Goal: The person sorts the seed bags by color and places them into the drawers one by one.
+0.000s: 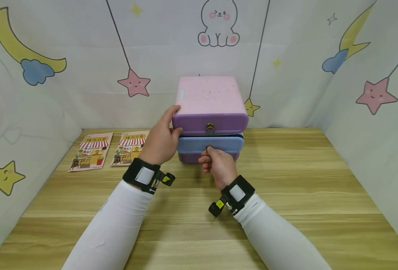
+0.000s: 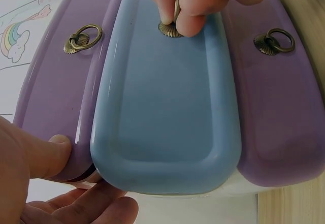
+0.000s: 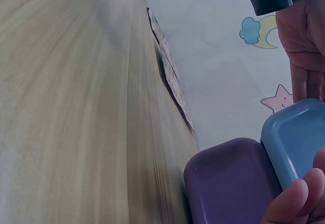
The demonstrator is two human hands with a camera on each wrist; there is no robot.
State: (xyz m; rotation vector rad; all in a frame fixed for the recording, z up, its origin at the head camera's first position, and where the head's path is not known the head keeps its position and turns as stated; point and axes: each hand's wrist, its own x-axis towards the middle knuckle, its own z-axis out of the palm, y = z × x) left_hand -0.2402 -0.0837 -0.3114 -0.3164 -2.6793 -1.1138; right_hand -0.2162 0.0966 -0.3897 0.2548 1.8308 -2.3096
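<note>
A small drawer box [image 1: 209, 95] with a pink top stands at the back of the table, its drawers stacked. My left hand [image 1: 162, 140] holds its left front corner, the thumb [image 2: 58, 155] on the upper purple drawer [image 2: 61, 92] and the other fingers along the side. With thumb and fingers, my right hand [image 1: 220, 165] pinches the brass ring pull [image 2: 176, 8] of the middle, blue drawer [image 2: 162, 102]. That drawer's front stands a little forward of the purple ones. Below it is the lower purple drawer [image 3: 228, 178], whose ring pull [image 2: 281, 41] hangs free.
Two printed packets [image 1: 91, 152] with striped-awning pictures lie on the wooden table [image 1: 280, 225], left of the box. The second packet [image 1: 128, 146] is partly behind my left hand. A pale patterned cloth [image 1: 286, 30] hangs behind and at both sides.
</note>
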